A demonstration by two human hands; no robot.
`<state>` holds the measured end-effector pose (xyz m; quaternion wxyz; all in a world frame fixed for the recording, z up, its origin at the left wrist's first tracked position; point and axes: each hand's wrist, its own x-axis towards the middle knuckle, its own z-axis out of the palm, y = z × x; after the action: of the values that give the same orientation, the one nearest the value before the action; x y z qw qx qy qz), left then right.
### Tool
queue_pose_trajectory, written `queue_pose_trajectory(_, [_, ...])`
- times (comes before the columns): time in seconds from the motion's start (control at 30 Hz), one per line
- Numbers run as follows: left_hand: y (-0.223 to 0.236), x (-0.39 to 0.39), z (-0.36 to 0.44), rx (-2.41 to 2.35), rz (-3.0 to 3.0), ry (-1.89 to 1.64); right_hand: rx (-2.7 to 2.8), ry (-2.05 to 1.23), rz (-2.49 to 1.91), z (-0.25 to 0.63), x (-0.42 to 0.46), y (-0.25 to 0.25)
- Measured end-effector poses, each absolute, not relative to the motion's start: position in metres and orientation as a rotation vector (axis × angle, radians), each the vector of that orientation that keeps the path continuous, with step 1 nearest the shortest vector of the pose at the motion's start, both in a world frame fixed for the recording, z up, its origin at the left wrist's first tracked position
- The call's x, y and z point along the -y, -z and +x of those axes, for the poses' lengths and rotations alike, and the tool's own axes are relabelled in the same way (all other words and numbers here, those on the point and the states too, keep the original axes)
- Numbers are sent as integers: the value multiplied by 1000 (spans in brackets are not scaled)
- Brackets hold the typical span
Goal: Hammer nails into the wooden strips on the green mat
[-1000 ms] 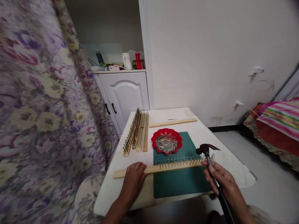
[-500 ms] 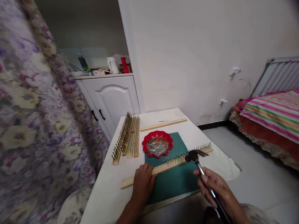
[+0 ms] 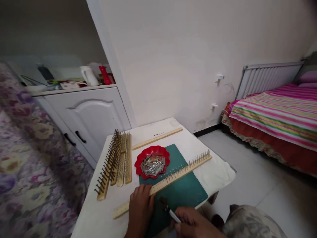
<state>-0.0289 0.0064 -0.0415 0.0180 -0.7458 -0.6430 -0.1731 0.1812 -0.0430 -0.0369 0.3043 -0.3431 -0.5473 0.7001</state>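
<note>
My left hand (image 3: 140, 205) is closed around the near-left part of a long wooden strip (image 3: 158, 186). Nails stand in rows along the strip's right part, while small holes show in the bare left part. In my right hand (image 3: 189, 219) is a hammer (image 3: 172, 214), its fingers wrapped round the handle. The hammer's dark head is blurred and lies low over the green mat (image 3: 178, 195), on the near side of the strip. Just beyond the strip sits a red scalloped bowl (image 3: 140, 170) full of loose nails (image 3: 153, 164).
Several nail-studded strips (image 3: 115, 162) lie at the left of the white table (image 3: 95, 215). A plain wooden strip (image 3: 158, 138) lies at the back. A white cabinet (image 3: 96, 112) and floral curtain (image 3: 29, 172) stand left; a bed (image 3: 274, 115) is at the right.
The view has swung to the right. My right hand has brought the hammer down and left, from over the nailed part of the strip to its near side. My left hand still grips the strip.
</note>
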Motion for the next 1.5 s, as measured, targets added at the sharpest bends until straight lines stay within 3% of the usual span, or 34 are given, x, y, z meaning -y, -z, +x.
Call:
queue_pose_trajectory(0.9, [56, -4, -42, 1929, -2366, 742, 1567, -1906, -910, 186, 43, 38])
queue_pose_trajectory(1.17, [29, -20, -53, 1900, -2432, 960, 1494, -2018, -784, 189, 35, 55])
queue_pose_trajectory(1.3, [10, -54, -42, 1902, -2455, 860, 1475, -2054, -769, 187, 33, 61])
queue_pose_trajectory(1.5, [4, -102, -19, 2055, -2400, 426, 1461, -2023, -795, 183, 30, 57])
